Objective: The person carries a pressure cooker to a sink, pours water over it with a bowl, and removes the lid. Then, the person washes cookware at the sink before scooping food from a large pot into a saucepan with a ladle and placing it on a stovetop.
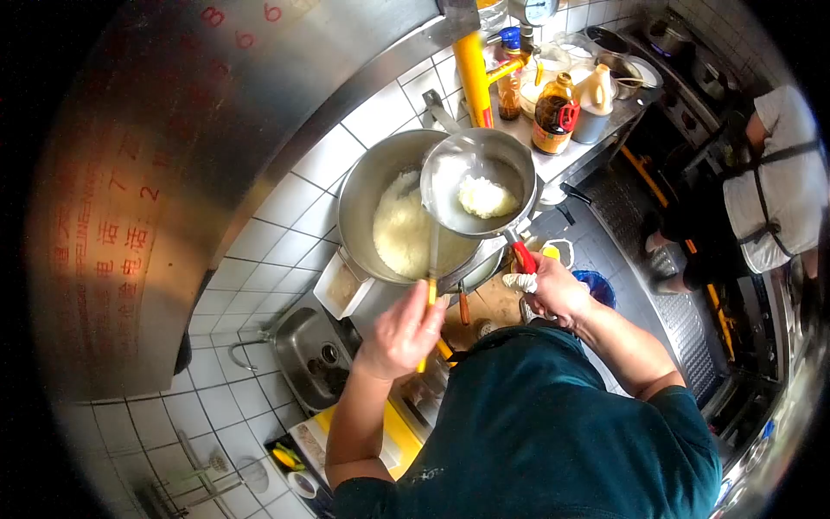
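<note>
My right hand (558, 290) is closed around the red handle of a metal saucepan (497, 227). A pale, lumpy white mass (486, 198) lies in this pan, which is held tilted over the right side of a large steel pot (356, 208). Pale, grainy food (399, 229) shows in the pot. White wrapping (520, 282) covers a digit of my right hand. My left hand (399, 333) grips a long utensil (431, 298) with a yellow handle and a thin grey shaft. The shaft reaches up to the pan's left edge; its head cannot be made out.
Sauce bottles (553, 117) and bowls stand on the counter behind the pot. To the left are a white container (340, 288) and a steel sink (304, 359). A metal hood (173, 173) hangs at upper left. Another person (774, 186) stands by the stoves at right.
</note>
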Available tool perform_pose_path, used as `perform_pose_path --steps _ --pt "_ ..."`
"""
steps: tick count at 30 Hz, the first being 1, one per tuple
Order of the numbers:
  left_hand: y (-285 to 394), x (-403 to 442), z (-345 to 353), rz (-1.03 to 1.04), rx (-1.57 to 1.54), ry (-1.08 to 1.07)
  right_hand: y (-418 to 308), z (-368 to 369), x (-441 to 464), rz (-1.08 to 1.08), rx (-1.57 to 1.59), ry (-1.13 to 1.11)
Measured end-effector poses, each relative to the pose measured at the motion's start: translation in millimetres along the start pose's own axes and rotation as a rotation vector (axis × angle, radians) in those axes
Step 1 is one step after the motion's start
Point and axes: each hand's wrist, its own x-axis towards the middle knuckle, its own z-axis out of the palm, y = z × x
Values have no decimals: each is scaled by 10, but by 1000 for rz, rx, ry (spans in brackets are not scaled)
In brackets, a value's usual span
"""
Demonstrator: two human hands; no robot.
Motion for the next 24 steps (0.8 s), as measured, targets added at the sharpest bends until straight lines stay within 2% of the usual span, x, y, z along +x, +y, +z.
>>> perform_pose_path --steps 4,7,10,14,17,18,21,24 --pt "-368 -41 62 -333 -37 71 -41 5 -159 1 -32 44" --pt "-770 24 382 -628 -119 -86 202 -121 -122 -64 -22 73" --pt "-1188 -248 1119 -780 -83 -254 258 -188 -255 -132 102 103" --pt "-1122 9 1522 -920 -179 49 235 -236 -421 -150 151 164" --pt "-1248 73 1832 -1377 -837 388 269 -285 -478 -134 143 201" --pt "-1270 90 1865 -1383 -1014 558 269 -291 -480 -132 141 206" --pt "-1377 94 1758 -1634 -1308 960 273 -341 -485 -123 102 195" --pt "-1321 -12 1585 -1630 -1337 1073 292 -362 -488 -118 98 192"
